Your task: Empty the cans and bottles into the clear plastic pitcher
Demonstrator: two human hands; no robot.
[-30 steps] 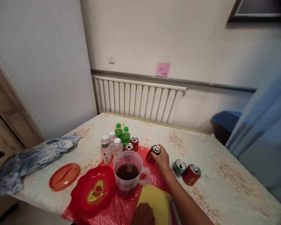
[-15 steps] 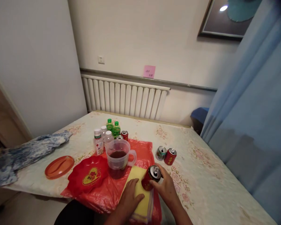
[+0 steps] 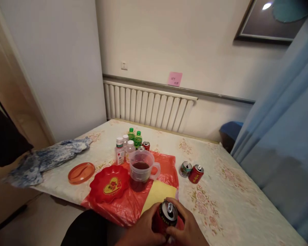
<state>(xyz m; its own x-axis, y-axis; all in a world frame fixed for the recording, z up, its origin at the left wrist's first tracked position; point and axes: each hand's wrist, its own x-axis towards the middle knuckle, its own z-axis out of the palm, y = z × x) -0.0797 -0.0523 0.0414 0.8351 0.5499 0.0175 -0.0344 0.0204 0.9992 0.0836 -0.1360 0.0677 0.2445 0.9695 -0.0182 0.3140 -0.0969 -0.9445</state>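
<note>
A dark red can [image 3: 162,218] with an opened top is held upright between both hands at the bottom centre. My left hand [image 3: 146,227] wraps its left side, and my right hand [image 3: 186,223] grips the right side. Behind the can lies a folded yellow cloth [image 3: 157,194] on a red plastic sheet [image 3: 166,164]. A clear measuring jug [image 3: 141,171] with dark liquid stands on the sheet, its handle to the right. Left of the jug sits a red scalloped plate [image 3: 109,184].
Green-capped bottles [image 3: 138,139] and white-capped bottles [image 3: 119,153] stand behind the jug, near a small red can [image 3: 146,146]. On the right are a green can [image 3: 185,169] and a red can [image 3: 196,173]. An orange lid [image 3: 81,173] and patterned cloth [image 3: 53,159] lie left.
My left hand has come off the yellow cloth and taken hold of the can. The can is now lower and nearer to me. The whole view has shifted, with the table's things further right.
</note>
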